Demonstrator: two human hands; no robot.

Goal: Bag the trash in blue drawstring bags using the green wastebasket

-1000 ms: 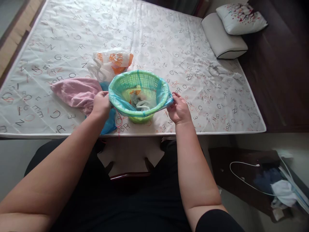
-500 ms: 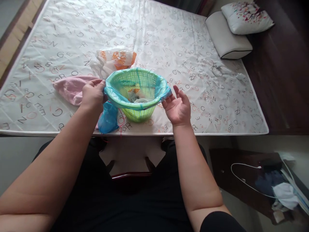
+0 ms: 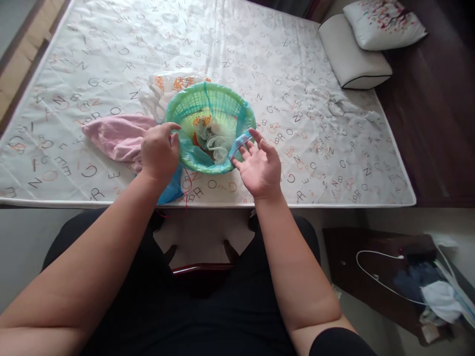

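Observation:
A green plastic basket (image 3: 226, 99) lined with a thin blue plastic bag (image 3: 245, 110) tilts towards me on the mattress. Crumpled whitish plastic (image 3: 219, 144) with orange print lies inside it. My left hand (image 3: 160, 151) is at the left rim, its index finger stretched over the edge and the other fingers curled at the liner, partly hidden. Palm up, my right hand (image 3: 259, 167) has its fingers hooked under the liner's edge at the near right rim. Beside my left wrist lie a pink cloth (image 3: 115, 134) and a darker blue plastic bag (image 3: 172, 189).
A white plastic bag with orange print (image 3: 158, 91) lies behind the basket. The letter-patterned mattress (image 3: 315, 148) has its front edge close to me. At the far right are a beige pillow (image 3: 354, 52) and a flowered cushion (image 3: 384, 24). A dark low surface (image 3: 363, 272) holds a white cable.
The basket has tipped towards me, showing more of its inside. My left hand has moved right and slightly down, and my right hand has shifted left along the rim.

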